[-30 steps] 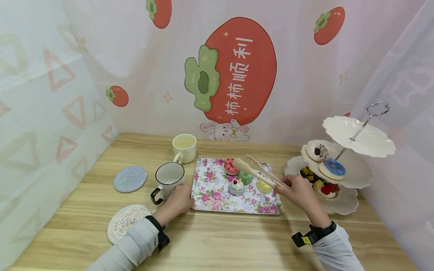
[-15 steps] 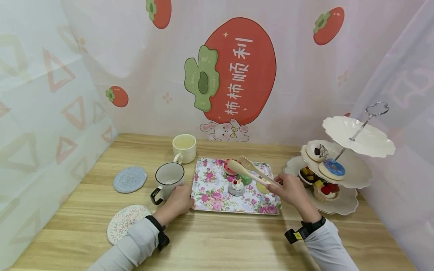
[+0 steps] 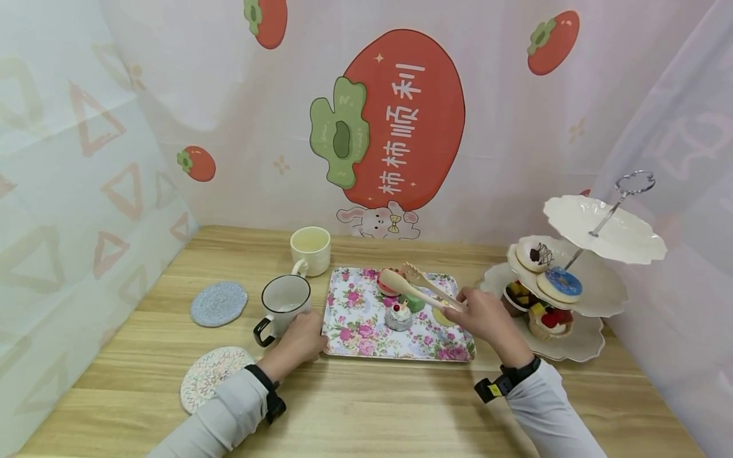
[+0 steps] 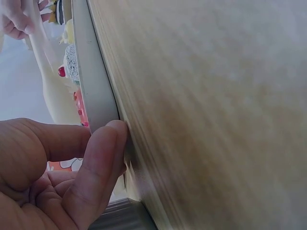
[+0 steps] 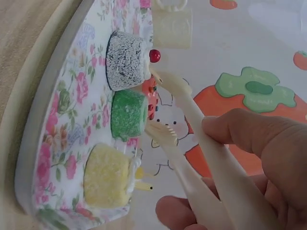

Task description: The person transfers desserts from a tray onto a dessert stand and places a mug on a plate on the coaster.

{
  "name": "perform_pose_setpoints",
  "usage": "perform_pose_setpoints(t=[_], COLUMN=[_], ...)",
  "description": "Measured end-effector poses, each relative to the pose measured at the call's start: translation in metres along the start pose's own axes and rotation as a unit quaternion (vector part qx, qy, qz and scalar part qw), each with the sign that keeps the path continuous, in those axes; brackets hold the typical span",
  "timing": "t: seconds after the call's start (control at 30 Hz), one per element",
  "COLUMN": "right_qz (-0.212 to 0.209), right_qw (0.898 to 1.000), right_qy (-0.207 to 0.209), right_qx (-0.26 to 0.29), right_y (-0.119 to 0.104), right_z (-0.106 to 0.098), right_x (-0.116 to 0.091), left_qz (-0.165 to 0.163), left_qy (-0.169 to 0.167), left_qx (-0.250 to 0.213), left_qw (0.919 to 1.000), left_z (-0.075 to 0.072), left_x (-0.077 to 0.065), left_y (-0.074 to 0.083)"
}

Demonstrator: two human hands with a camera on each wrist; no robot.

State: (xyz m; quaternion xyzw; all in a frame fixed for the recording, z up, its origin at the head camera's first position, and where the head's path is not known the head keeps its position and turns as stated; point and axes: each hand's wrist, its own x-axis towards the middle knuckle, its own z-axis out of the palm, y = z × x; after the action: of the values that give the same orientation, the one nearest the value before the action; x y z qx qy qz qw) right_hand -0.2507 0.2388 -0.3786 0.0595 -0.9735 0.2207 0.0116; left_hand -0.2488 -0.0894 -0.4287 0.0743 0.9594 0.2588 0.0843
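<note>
My left hand [image 3: 303, 336] pinches the left edge of a flower-printed tray [image 3: 349, 318] between thumb and fingertips, as the left wrist view shows at the tray rim. In my right hand [image 3: 485, 318] are cream-coloured tongs [image 5: 216, 163], their tips spread apart and over the back of the tray. Below the tips is a red doughnut [image 3: 385, 286], partly hidden by the tongs. Close beside it stand a green cake [image 5: 128, 115] and a speckled grey-white cake with a cherry [image 3: 397, 318]. A yellow cake [image 5: 106, 177] sits nearer the tray's right side.
Against the back of my left hand stands a black-rimmed mug [image 3: 286, 298], with a cream mug [image 3: 312, 249] behind. Two round coasters, one blue-grey [image 3: 219, 304] and one speckled [image 3: 209, 376], lie left. A tiered stand [image 3: 604, 222] at right bears doughnuts and tarts.
My right hand has moved left with the tongs, bringing their tips over the red doughnut. The left hand stays on the tray edge.
</note>
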Motion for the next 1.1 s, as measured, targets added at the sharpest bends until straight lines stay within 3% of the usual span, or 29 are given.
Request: perform_pose_setpoints(t=[0.17,0.3,0.83,1.1], right_qz=[0.024,0.016,-0.002,-0.006], right_qw=[0.999,0.999,0.999,0.999], right_qy=[-0.027,-0.035,-0.015,-0.006], right_qx=[-0.016,-0.025,-0.035,-0.036], right_y=[-0.01,-0.015,-0.013,-0.012], right_z=[-0.003,-0.003,0.002,0.006], right_x=[0.006,0.01,0.007,0.005], left_qz=[-0.005,-0.006,-0.006,0.016], left_qy=[0.0,-0.002,-0.001,0.013], left_qx=[-0.005,-0.008,-0.009,-0.01], left_qw=[1.0,0.9999,0.9999,0.9997], left_z=[0.0,0.0,0.0,0.002], left_x=[0.0,0.001,0.0,0.0], left_y=[0.0,0.0,0.001,-0.002])
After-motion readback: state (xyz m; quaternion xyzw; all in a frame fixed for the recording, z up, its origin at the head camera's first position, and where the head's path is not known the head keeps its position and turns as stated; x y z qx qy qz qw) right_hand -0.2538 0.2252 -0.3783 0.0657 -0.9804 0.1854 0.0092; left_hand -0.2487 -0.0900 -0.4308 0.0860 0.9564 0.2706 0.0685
